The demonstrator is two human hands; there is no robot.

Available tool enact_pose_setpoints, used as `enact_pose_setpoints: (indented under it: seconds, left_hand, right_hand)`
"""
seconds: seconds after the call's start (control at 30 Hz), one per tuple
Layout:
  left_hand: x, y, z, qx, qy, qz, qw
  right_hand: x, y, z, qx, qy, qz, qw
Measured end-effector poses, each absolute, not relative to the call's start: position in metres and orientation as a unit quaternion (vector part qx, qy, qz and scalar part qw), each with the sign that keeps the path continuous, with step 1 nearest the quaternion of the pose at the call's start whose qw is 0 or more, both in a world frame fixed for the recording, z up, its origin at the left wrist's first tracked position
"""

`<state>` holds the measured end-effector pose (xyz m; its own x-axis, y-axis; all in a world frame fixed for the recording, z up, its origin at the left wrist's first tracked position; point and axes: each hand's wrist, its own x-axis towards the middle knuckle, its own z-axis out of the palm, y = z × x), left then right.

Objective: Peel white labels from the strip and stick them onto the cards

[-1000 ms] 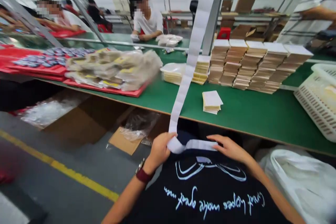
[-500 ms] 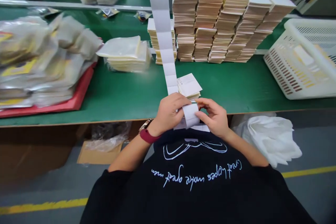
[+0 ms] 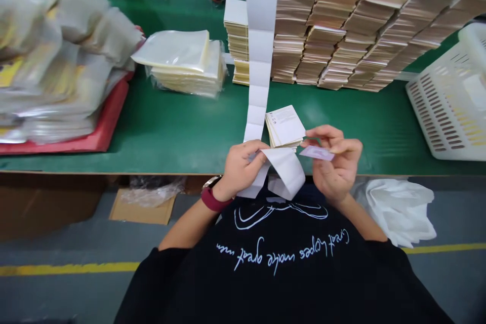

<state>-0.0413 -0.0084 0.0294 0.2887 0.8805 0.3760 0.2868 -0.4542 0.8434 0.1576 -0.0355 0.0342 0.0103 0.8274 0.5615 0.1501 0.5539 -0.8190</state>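
My left hand [image 3: 243,166], with a dark red band at the wrist, pinches a long white paper strip [image 3: 261,55] near the table's front edge. The strip runs down from the top of the view, and its loose end [image 3: 286,172] curls over beside that hand. Between the thumb and fingers of my right hand [image 3: 336,164] is a small pinkish-purple label [image 3: 317,153]. Just beyond my hands lies a short pile of white printed cards [image 3: 285,125] on the green table [image 3: 190,131].
Tall stacks of cards [image 3: 341,25] stand behind, beside a smaller stack [image 3: 236,35]. A bagged pile [image 3: 182,61] and many filled bags on a red tray [image 3: 114,111] are at left. At right is a white basket [image 3: 448,111].
My right hand has moved right, away from my left hand, and now holds the small label apart from the strip. The strip's end has unfurled. The view has tipped down and closer to the table.
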Motion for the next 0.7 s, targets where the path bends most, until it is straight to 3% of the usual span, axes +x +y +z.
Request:
enact_pose_setpoints:
  seconds: [0.13, 0.3, 0.5, 0.57, 0.7]
  left_hand:
    - [-0.042, -0.01, 0.025, 0.674, 0.445, 0.459, 0.371]
    - [-0.035, -0.013, 0.024, 0.705, 0.453, 0.4, 0.371]
    - [-0.032, -0.016, 0.026, 0.807, 0.354, 0.451, 0.141]
    - [-0.032, -0.016, 0.027, 0.828, 0.319, 0.434, 0.157]
    - [-0.033, -0.014, 0.029, 0.787, 0.357, 0.408, 0.294]
  right_hand:
    - [0.146, -0.032, 0.023, -0.388, -0.67, 0.335, 0.538]
    - [0.135, -0.037, 0.015, -0.356, -0.668, 0.37, 0.538]
    - [0.135, -0.04, 0.014, -0.392, -0.601, 0.392, 0.575]
    - [0.137, -0.039, 0.013, -0.385, -0.604, 0.38, 0.586]
    - [0.144, -0.037, 0.006, -0.391, -0.639, 0.303, 0.589]
